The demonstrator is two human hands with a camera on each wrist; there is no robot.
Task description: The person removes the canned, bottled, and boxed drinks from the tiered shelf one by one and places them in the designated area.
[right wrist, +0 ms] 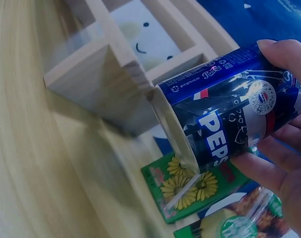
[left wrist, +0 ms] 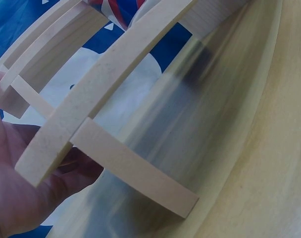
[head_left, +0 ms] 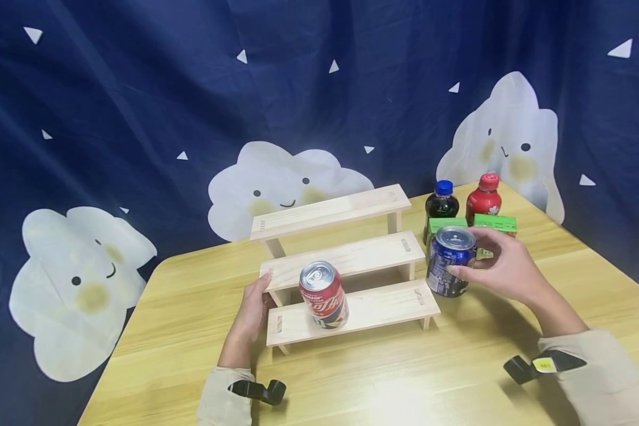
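My right hand [head_left: 511,269] holds a blue Pepsi can [head_left: 448,271], thumb on one side and fingers on the other. The can is raised off the table just right of a three-tier wooden display stand [head_left: 386,305]; its underside faces the camera in the right wrist view. At the stand's left end, my left hand [head_left: 252,309] grips the middle tier, with part of its fingers hidden behind the wood. On the lowest tier, left of its middle, a red cola can [head_left: 325,302] stands upright.
Behind the Pepsi can are two green drink cartons [right wrist: 180,191], a dark bottle with a blue cap [head_left: 443,201] and a red bottle [head_left: 484,198]. A dark blue curtain [head_left: 154,89] with clouds hangs behind the wooden table [head_left: 191,307].
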